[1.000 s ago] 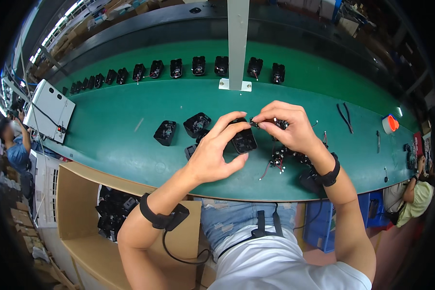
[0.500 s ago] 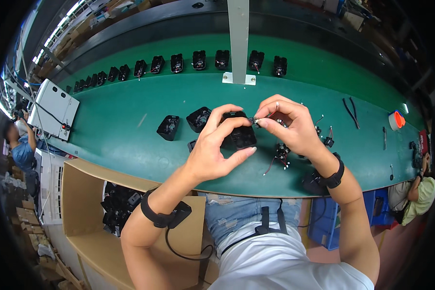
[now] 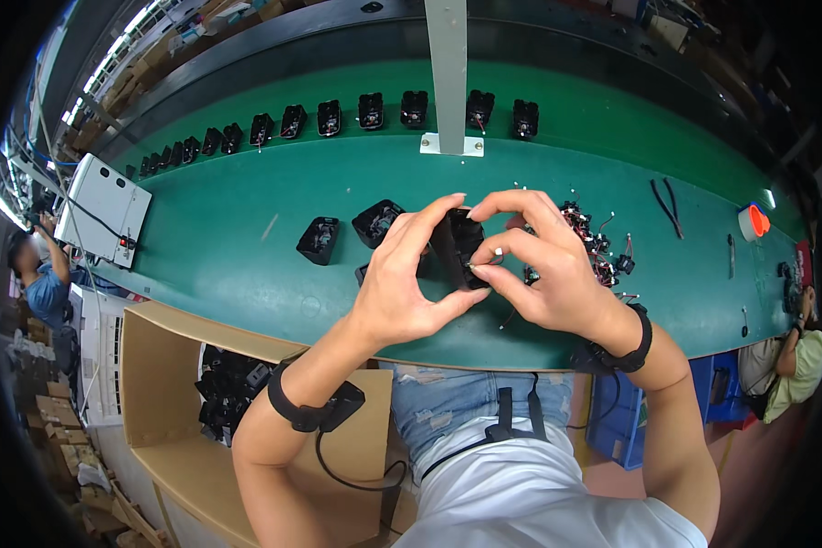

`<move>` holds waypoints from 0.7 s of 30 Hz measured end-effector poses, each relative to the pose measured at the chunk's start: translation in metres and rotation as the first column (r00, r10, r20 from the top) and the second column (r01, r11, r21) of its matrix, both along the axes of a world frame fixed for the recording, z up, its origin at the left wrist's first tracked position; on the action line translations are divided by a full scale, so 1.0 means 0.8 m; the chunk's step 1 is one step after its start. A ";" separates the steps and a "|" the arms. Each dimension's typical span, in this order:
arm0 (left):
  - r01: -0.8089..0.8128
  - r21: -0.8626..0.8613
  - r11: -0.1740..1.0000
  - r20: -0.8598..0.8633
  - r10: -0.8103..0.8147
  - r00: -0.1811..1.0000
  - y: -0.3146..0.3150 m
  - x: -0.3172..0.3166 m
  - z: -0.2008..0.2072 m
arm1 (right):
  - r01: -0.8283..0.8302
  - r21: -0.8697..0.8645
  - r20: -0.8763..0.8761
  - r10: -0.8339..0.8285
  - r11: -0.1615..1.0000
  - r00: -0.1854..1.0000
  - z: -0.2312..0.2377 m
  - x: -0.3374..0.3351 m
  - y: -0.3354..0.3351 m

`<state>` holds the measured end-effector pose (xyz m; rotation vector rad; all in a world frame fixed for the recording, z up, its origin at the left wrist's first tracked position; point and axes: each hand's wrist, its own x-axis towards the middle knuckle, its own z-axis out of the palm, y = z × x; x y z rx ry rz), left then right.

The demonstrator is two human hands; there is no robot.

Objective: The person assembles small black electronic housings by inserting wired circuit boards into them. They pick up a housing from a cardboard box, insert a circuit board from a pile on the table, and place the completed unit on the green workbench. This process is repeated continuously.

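1. Landmark: post (image 3: 447,73), bolted at the bench's (image 3: 247,247) far side.
2. Shell (image 3: 447,245): black, off to the near side of the post's foot, between both hands, tilted, open side toward the right hand.
3. Left hand (image 3: 397,279): fingers curved over the shell's far end, thumb under its near end, gripping it.
4. Right hand (image 3: 557,269): one finger at the shell's far rim; thumb and another fingertip close together at the opening. Whether they pinch a part: too small to tell.
5. Wired parts (image 3: 603,251): loose heap, near side and right of post, partly behind right hand.
6. First spare (image 3: 318,241) and second spare (image 3: 377,222): black shells, near side and left of post. Row of shells (image 3: 329,119): beyond the post's foot, mostly left. Pliers (image 3: 669,208): well right of post.
7. Risks, my judgement: shell could twist if the right hand pushes harder than the left thumb braces. Anything small in there could slip or seat crooked, since fingertips block the view. Heap wires could snag the right hand if it swings low.
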<state>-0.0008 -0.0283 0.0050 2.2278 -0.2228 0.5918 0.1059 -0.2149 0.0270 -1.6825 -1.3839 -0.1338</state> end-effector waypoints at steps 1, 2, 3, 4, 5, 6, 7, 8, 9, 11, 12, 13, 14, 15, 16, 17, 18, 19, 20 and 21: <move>0.020 -0.014 1.000 -0.010 -0.020 1.000 0.000 0.000 0.001 | 0.011 0.021 -0.040 -0.011 1.000 0.999 -0.007 -0.004 0.002; 0.040 -0.028 0.999 -0.020 -0.041 0.999 -0.001 0.001 0.002 | 0.024 0.041 -0.079 -0.021 0.999 0.997 -0.011 -0.006 0.004; 0.054 -0.039 0.998 -0.030 -0.055 0.998 0.000 0.000 0.002 | -0.008 0.033 -0.138 0.013 0.999 0.990 -0.014 -0.004 0.004; 0.056 -0.013 0.998 -0.006 -0.056 0.998 0.001 0.000 0.003 | -0.041 0.026 -0.196 0.045 0.999 0.980 -0.016 0.000 0.003; 0.057 0.013 0.998 0.017 -0.057 0.998 0.002 0.000 0.004 | -0.074 0.022 -0.254 0.077 0.997 0.964 -0.017 0.004 0.002; 0.058 0.032 0.998 0.039 -0.059 0.997 0.003 0.000 0.003 | -0.100 0.016 -0.241 0.101 0.995 0.965 -0.015 0.006 0.000; 0.055 0.027 0.998 0.030 -0.056 0.998 0.005 0.000 0.005 | -0.127 0.011 -0.229 0.126 0.992 0.965 -0.011 0.007 -0.002; 0.052 0.023 0.998 0.021 -0.053 0.998 0.008 0.000 0.008 | -0.154 0.006 -0.218 0.151 0.988 0.964 -0.009 0.009 -0.004; 0.048 0.018 0.999 0.016 -0.049 0.999 0.009 0.000 0.009 | -0.190 -0.027 -0.272 0.175 0.981 0.946 -0.008 0.012 -0.007; 0.032 0.084 0.996 0.062 -0.037 0.997 0.007 0.000 0.006 | -0.233 -0.007 -0.331 0.217 0.973 0.918 -0.009 0.009 -0.008; 0.022 0.121 0.992 0.084 -0.033 0.996 0.007 0.000 0.005 | -0.253 0.009 -0.361 0.239 0.967 0.901 -0.010 0.007 -0.006; 0.033 0.135 0.990 0.083 -0.044 0.996 0.004 -0.001 0.006 | -0.285 -0.005 -0.366 0.264 0.958 0.893 -0.016 0.012 -0.007; 0.025 0.137 0.990 0.083 -0.036 0.996 0.003 -0.002 0.006 | -0.318 0.024 -0.422 0.298 0.948 0.856 -0.020 0.015 -0.006; 0.017 0.139 0.990 0.082 -0.029 0.996 0.002 -0.003 0.007 | -0.348 0.053 -0.476 0.330 0.936 0.816 -0.023 0.017 -0.004; 0.010 0.141 0.990 0.081 -0.021 0.996 0.000 -0.004 0.007 | -0.375 0.084 -0.526 0.360 0.923 0.770 -0.028 0.019 -0.003; -0.012 0.155 0.988 0.094 -0.003 0.996 -0.001 -0.004 0.009 | -0.384 0.174 -0.628 0.403 0.907 0.666 -0.037 0.020 -0.002; -0.030 0.173 0.984 0.104 0.012 0.995 -0.003 -0.003 0.010 | -0.367 0.272 -0.780 0.428 0.889 0.457 -0.034 0.018 0.000; -0.048 0.191 0.980 0.113 0.026 0.993 -0.005 -0.003 0.010 | -0.379 0.281 -0.837 0.418 0.882 0.353 -0.043 0.022 -0.003; -0.065 0.209 0.976 0.123 0.040 0.992 -0.007 -0.003 0.010 | -0.389 0.291 -0.883 0.402 0.874 0.243 -0.054 0.027 -0.005; -0.106 0.234 0.966 0.089 0.088 0.992 -0.010 -0.004 0.008 | -0.375 0.306 -0.904 0.391 0.875 0.176 -0.057 0.025 -0.004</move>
